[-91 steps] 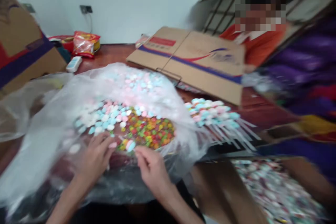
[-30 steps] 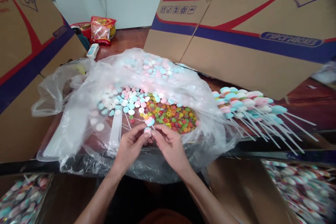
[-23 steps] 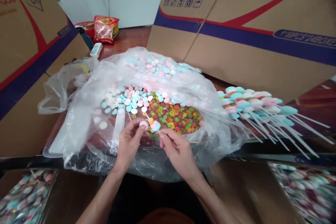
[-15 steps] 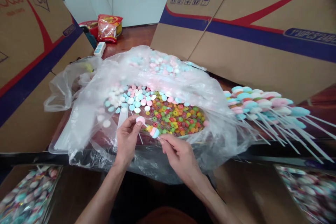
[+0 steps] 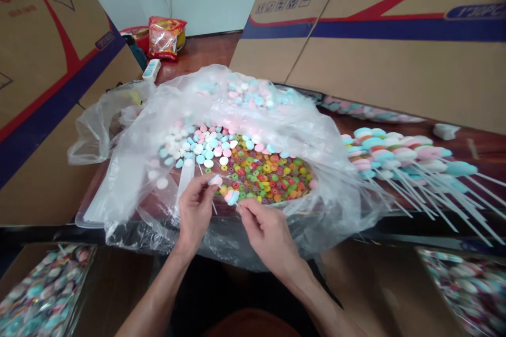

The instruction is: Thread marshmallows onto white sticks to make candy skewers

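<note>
My left hand (image 5: 195,213) pinches a pink, white and blue marshmallow candy (image 5: 215,181) between thumb and fingertips. My right hand (image 5: 272,234) grips the end of a thin white stick. Threaded on that stick are a yellow-orange gummy ring and pink, white and blue marshmallow pieces, forming a candy skewer (image 5: 231,197). Its far tip is close to the marshmallow in my left hand; I cannot tell whether the tip has entered it. Just beyond lie loose gummy rings (image 5: 272,174) in many colours and a pile of loose marshmallows (image 5: 207,147), on clear plastic.
Finished candy sticks (image 5: 407,155) are stacked at right. White sticks (image 5: 103,195) fill a tray at left. Crumpled plastic (image 5: 316,131) surrounds the candies. Large cardboard boxes (image 5: 395,68) stand behind and left. Bagged candies (image 5: 43,289) sit low on both sides.
The marshmallow in my left hand has tilted, and the skewer stays close to it. The right-hand cardboard has swung up and back, uncovering a row of packed candies and a white scrap.
</note>
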`<state>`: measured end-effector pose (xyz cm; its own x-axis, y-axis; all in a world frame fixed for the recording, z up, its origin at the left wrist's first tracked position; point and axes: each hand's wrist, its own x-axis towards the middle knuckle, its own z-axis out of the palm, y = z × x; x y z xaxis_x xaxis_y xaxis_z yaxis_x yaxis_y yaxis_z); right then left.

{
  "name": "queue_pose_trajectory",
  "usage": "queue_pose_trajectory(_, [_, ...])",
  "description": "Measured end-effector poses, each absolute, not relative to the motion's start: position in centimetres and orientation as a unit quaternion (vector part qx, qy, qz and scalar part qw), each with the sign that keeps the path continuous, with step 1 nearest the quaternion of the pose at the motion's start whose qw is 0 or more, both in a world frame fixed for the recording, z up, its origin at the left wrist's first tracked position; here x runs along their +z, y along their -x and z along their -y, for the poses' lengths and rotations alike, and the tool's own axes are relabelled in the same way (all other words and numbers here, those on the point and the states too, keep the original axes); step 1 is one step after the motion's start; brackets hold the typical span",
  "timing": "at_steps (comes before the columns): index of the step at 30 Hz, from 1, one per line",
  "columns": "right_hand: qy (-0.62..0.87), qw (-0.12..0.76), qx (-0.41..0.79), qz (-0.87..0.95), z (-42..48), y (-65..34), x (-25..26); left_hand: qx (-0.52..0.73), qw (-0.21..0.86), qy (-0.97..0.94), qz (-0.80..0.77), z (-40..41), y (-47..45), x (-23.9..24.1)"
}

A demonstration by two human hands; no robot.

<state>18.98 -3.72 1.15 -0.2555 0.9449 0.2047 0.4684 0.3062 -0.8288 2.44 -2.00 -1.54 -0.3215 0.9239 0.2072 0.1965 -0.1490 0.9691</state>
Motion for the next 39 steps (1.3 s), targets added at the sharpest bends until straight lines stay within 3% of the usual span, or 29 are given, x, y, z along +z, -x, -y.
queue_pose_trajectory(8, [0.501,0.401,0.352,0.681,3.8,-17.2,0.9,0.522,0.222,-0.565,-0.600,2.4,-2.3,-1.2])
queue_pose_trajectory(23, [0.530,0.408,0.419,0.614,2.8,-15.4,0.2,0.531,0.317,-0.516,-0.592,3.0,-3.4,-1.5])
queue_pose_trajectory(30, [0.521,0.414,0.489,0.564,1.8,-18.2,0.3,0.522,0.403,-0.511,-0.552,1.7,-3.0,0.7])
queue_pose_trajectory(33, [0.552,0.432,0.463,0.543,2.0,-20.3,0.6,0.501,0.328,-0.551,-0.581,-0.3,-2.4,1.0])
queue_pose_trajectory(39, [0.568,0.428,0.435,0.553,2.7,-21.5,0.5,0.303,0.106,-0.725,-0.609,-3.5,-2.5,-0.5])
